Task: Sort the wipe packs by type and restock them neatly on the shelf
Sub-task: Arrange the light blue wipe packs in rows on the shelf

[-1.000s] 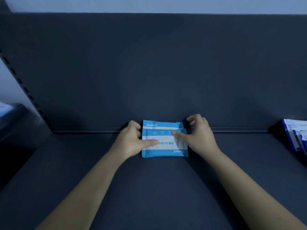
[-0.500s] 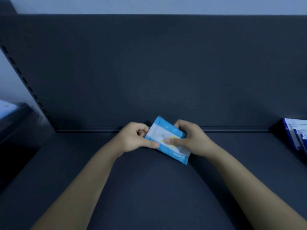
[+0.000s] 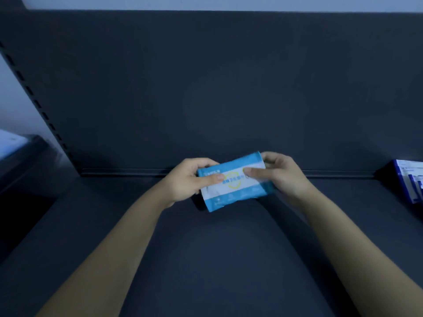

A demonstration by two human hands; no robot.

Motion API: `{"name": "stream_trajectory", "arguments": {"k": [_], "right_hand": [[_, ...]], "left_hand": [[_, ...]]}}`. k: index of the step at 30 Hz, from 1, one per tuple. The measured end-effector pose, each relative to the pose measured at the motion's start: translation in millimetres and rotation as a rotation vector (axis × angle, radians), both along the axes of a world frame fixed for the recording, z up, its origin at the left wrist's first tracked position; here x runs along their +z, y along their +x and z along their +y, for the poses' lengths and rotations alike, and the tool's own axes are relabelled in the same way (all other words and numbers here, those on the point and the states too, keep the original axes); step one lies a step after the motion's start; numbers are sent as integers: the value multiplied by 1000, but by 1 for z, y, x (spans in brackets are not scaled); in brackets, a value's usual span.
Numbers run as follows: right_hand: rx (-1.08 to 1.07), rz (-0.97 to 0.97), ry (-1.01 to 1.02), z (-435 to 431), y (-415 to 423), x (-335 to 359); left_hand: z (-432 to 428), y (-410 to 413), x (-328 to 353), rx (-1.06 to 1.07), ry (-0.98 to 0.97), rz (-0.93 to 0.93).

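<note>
A light blue and white wipe pack (image 3: 233, 186) with a yellow emblem is held just above the dark shelf board (image 3: 206, 259), near the back panel. My left hand (image 3: 187, 181) grips its left end, thumb on the front face. My right hand (image 3: 281, 175) grips its right end, thumb on top and fingers behind. The pack is tilted, its right end higher. Whether a second pack lies behind it I cannot tell.
Dark blue and white wipe packs (image 3: 409, 181) stand at the shelf's far right. The dark back panel (image 3: 206, 88) rises behind my hands. A slotted upright (image 3: 39, 104) runs down the left side, with another dark surface (image 3: 23, 161) beyond it.
The pack was lifted from lying flat on the shelf and turned in both hands. It tilted down to the right half a second ago; now its right end is raised.
</note>
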State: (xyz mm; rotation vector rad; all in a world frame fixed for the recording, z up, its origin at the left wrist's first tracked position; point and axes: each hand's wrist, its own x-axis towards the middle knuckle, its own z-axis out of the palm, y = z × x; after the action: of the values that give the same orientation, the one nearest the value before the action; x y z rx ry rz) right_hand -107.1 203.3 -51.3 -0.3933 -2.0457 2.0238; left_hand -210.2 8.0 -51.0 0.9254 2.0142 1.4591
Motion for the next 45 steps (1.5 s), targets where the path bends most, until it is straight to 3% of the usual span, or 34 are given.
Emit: {"name": "stream_trajectory", "arguments": {"k": [2, 4, 6, 10, 16, 23, 27, 30, 36, 42, 45], "right_hand": [[21, -121, 305, 6, 0, -8], [2, -177, 621, 9, -2, -11], [20, -142, 762, 11, -2, -11], [119, -93, 804, 13, -2, -14], [198, -77, 991, 10, -5, -19], [179, -93, 1192, 7, -3, -8], [42, -115, 1109, 15, 27, 43], [-88, -106, 1076, 11, 82, 82], [-327, -338, 1385, 1, 233, 83], [-645, -605, 1484, -30, 469, 62], [-750, -781, 1426, -59, 598, 51]], "left_hand": [[2, -4, -7, 136, 26, -17], [4, -6, -15, 207, -49, 82], [5, -6, -20, 198, -128, 198], [4, -5, -24, 141, -275, 470], [2, -6, -26, 128, -372, 717], [5, 3, -15, 193, -535, 1134], [13, 34, 25, 143, -567, 1256], [18, 74, 53, 104, -515, 1357], [46, 194, 98, -18, -471, 1477], [71, 387, 83, -198, -213, 1470], [76, 503, 67, -337, -218, 1449]]}}
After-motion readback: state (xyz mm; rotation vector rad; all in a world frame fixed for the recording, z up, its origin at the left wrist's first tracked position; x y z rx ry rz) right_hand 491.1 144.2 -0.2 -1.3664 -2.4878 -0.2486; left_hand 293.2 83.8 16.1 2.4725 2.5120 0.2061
